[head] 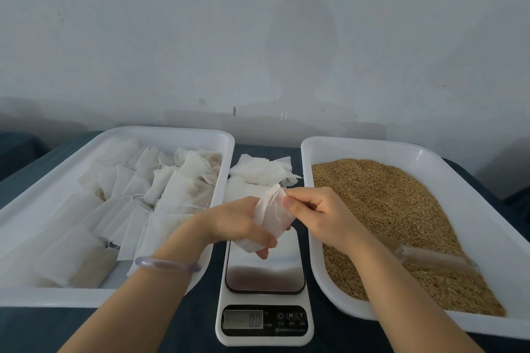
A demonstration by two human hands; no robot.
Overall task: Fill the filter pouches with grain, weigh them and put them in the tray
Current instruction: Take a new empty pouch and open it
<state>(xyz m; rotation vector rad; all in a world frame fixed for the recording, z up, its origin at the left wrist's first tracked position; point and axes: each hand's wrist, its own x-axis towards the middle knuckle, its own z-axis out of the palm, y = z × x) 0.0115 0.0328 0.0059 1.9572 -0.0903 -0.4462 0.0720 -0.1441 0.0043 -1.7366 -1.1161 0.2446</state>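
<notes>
Above the steel plate of the scale (265,295), we hold one white filter pouch (272,215) in the air between both hands. Our left hand (238,223) grips its lower part, with the fingers (265,240) curled round the fabric. Our right hand (318,209) pinches the pouch's upper edge between thumb and forefinger, and its other fingers (311,203) are folded in. A thin drawstring hangs down the front of the pouch, which looks flat and limp. We cannot tell whether there is any grain inside it.

The scale's display (243,319) reads 0.0.

To the left, a white tray (172,132) holds many filled pouches (172,192) lying in overlapping rows. Beyond the scale, between the two trays, a loose stack of empty pouches (258,172) rests on the dark surface (186,329). To the right, a second white tray (372,145) is heaped with brown grain (387,200). A clear scoop (430,259) lies on the grain just past our right forearm. A pale bracelet (167,264) circles our left wrist.
</notes>
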